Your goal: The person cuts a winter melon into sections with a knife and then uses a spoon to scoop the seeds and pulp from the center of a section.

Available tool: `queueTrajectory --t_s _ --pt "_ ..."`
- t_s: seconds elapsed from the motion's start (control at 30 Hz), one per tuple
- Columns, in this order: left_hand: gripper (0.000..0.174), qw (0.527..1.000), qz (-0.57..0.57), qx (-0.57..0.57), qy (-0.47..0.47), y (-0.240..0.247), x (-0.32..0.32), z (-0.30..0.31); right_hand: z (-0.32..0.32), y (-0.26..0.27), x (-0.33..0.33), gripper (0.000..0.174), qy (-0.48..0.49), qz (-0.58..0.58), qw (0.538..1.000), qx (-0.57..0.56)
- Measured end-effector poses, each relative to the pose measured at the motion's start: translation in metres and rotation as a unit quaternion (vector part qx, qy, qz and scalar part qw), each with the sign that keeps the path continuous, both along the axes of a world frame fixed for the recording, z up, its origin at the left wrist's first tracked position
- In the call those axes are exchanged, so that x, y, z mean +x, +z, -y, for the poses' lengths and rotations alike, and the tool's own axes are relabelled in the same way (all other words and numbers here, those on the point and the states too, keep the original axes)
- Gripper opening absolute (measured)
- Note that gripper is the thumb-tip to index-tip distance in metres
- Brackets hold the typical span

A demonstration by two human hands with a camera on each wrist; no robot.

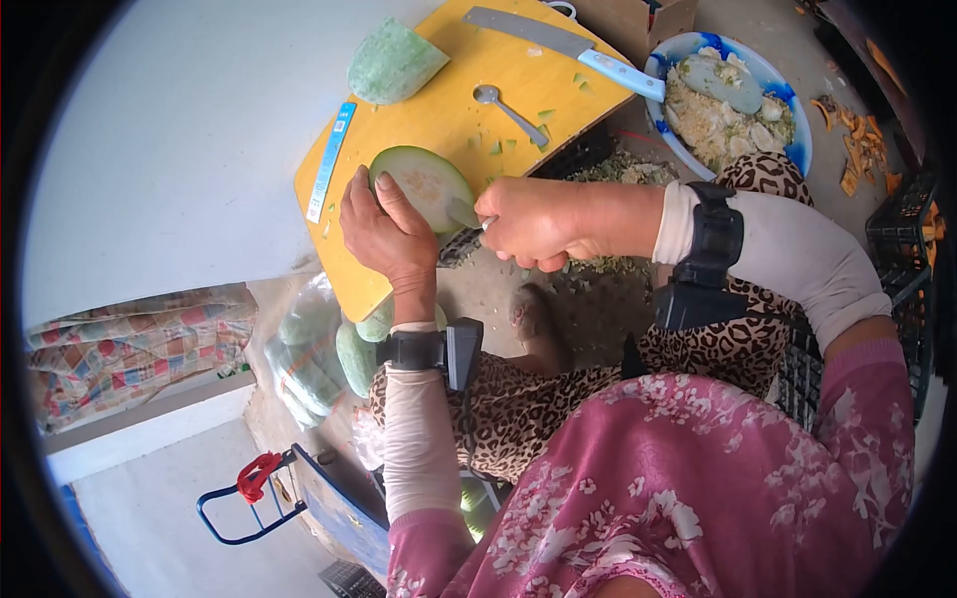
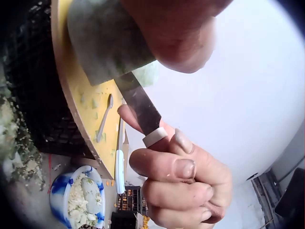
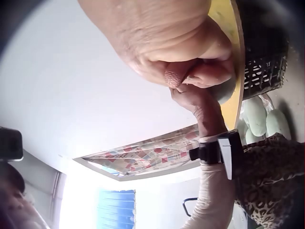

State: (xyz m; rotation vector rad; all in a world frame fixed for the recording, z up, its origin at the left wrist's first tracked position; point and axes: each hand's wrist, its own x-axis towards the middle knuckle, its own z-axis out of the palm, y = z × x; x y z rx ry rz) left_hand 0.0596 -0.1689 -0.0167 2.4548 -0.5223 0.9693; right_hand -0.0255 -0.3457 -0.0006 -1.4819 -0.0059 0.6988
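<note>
A cut winter melon (image 1: 424,184) faces me with its pale, seedy flesh, near the front edge of the yellow board (image 1: 449,105). My left hand (image 1: 387,227) grips it from the left, thumb lying over the cut face. The right hand (image 1: 533,224) has its fingers curled round the handle of a small knife (image 2: 140,105), whose blade meets the melon's cut side. In the right wrist view the right hand hides the blade. Behind the melon lie another winter melon piece (image 1: 394,62), a metal spoon (image 1: 510,115) and a large blue-handled knife (image 1: 623,74).
A blue-and-white basin (image 1: 658,72) of seedy pulp stands at the far right. A black crate (image 2: 43,95) sits under the board, with scraps on the floor. Whole winter melons (image 1: 356,361) and a plastic bag (image 1: 299,349) lie on the floor below left.
</note>
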Motion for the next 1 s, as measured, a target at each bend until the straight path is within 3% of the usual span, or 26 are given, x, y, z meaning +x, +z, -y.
queueTrajectory --t_s 0.2,0.3,0.4,0.47,0.57,0.6,0.7,0.8,1.0 --pt "0.048 0.998 0.0 0.03 0.061 -0.006 -0.006 0.007 0.002 0.003 0.004 0.009 -0.012 -0.067 0.987 0.148" --pt "0.049 0.995 0.019 0.05 0.083 -0.007 -0.012 0.012 0.002 0.016 0.013 0.008 -0.011 -0.163 0.97 0.178" --pt "0.048 0.998 0.015 0.031 0.055 -0.009 -0.017 0.006 0.001 0.021 0.008 0.009 0.002 -0.083 0.995 0.05" --pt "0.046 1.0 -0.029 0.0 0.006 -0.001 -0.011 -0.007 0.007 0.021 0.008 0.01 0.017 -0.048 0.998 0.023" --pt "0.045 0.994 -0.107 0.035 0.006 0.009 0.002 -0.021 0.014 0.024 0.007 0.009 0.04 -0.023 0.999 -0.005" --pt "0.045 0.997 -0.073 0.021 0.002 0.007 0.002 -0.019 0.016 0.027 0.007 0.009 0.05 -0.018 0.999 -0.013" --pt "0.046 0.987 -0.155 -0.019 -0.028 0.01 0.011 -0.025 0.024 0.035 0.009 0.01 0.067 -0.031 0.997 0.018" --pt "0.048 0.997 -0.081 -0.003 -0.019 0.003 0.008 -0.024 0.022 0.037 0.008 0.01 0.07 -0.043 0.997 0.017" --pt "0.047 0.999 -0.053 0.01 -0.006 0.002 0.003 -0.018 0.011 0.04 0.007 0.009 0.01 -0.055 0.995 0.088"
